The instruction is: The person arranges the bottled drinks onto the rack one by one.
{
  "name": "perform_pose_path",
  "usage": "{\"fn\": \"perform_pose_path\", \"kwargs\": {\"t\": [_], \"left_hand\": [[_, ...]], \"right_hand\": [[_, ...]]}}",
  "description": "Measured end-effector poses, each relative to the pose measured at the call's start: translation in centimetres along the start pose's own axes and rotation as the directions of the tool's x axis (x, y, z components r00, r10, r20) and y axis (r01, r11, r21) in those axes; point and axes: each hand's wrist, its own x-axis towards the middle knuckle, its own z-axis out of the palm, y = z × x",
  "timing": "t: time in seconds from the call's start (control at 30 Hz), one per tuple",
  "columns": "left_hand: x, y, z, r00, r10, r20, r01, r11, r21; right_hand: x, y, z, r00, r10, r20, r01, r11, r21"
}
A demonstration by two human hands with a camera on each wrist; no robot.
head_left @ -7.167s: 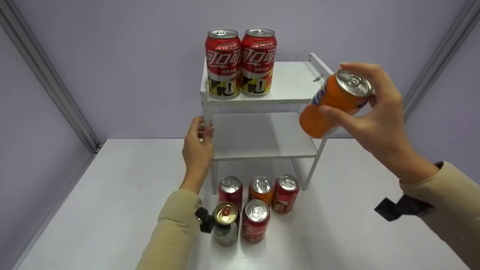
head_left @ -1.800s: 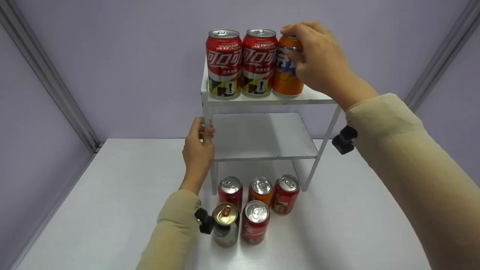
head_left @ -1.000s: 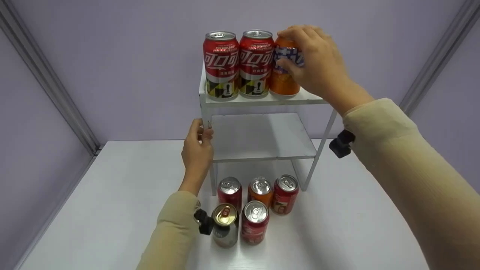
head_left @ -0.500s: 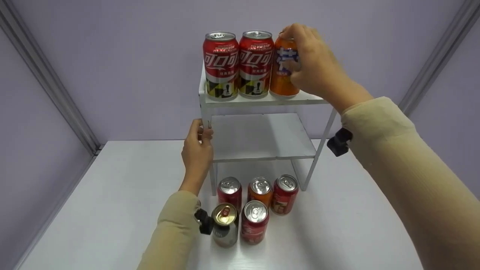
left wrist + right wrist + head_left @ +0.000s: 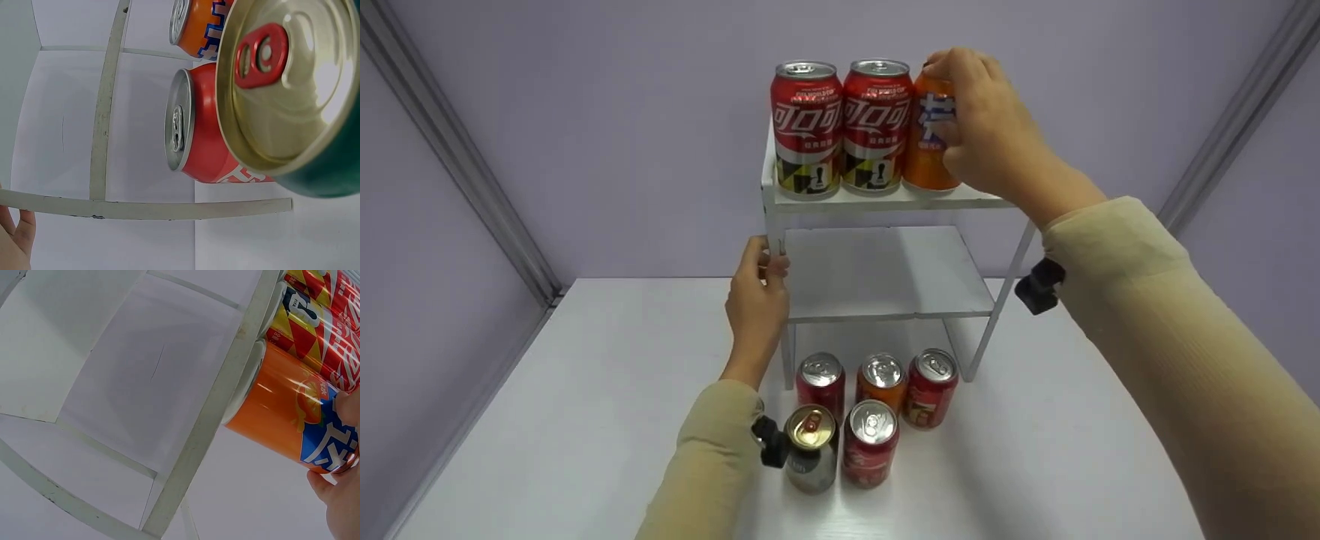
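Note:
On the top shelf of a white rack (image 5: pixel 885 311), my right hand (image 5: pixel 997 135) grips an orange soda can (image 5: pixel 931 161) near its upper part. The can stands upright beside two red cola cans, the middle one (image 5: pixel 877 127) and the left one (image 5: pixel 806 127). In the right wrist view the orange can (image 5: pixel 281 405) has its base on the shelf edge, with thumb and fingers around its top end. My left hand (image 5: pixel 757 300) holds the rack's left front post, thumb in front; in the left wrist view only part of this hand (image 5: pixel 17 239) shows.
Below, on the white table (image 5: pixel 607 390), several cans stand at the rack's foot: a dark can with a gold lid (image 5: pixel 812 457), red cans (image 5: pixel 870 457) and an orange one (image 5: pixel 881 390). The middle shelf (image 5: pixel 885 270) lies between. Walls enclose the table.
The orange can went from the air at the right onto the top shelf beside the cola cans. Lately my right hand has turned it slightly, shifting its label. My left hand has stayed put.

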Motion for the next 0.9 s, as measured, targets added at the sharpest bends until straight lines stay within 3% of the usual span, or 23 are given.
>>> {"fn": "perform_pose_path", "kwargs": {"t": [0.17,0.3,0.63,0.73,0.9], "left_hand": [[-0.1,0.0,0.1,1.0,0.007,-0.008,-0.007,1.0,0.0],[0.0,0.1,0.1,1.0,0.016,-0.009,-0.016,1.0,-0.002],[-0.1,-0.1,-0.2,1.0,0.012,-0.019,-0.011,1.0,0.011],[-0.1,-0.1,-0.3,1.0,0.003,-0.02,-0.003,1.0,0.011],[0.0,0.0,-0.3,1.0,-0.003,-0.019,0.003,1.0,0.007]], "right_hand": [[-0.6,0.5,0.5,0.993,-0.098,-0.073,0.096,0.995,-0.035],[-1.2,1.0,1.1,0.963,-0.204,-0.176,0.185,0.976,-0.115],[-2.3,1.1,2.4,0.911,-0.293,-0.29,0.237,0.948,-0.215],[-2.9,1.4,2.8,0.873,-0.369,-0.32,0.298,0.922,-0.249],[-4.2,1.7,3.8,0.783,-0.483,-0.391,0.413,0.875,-0.253]]}}
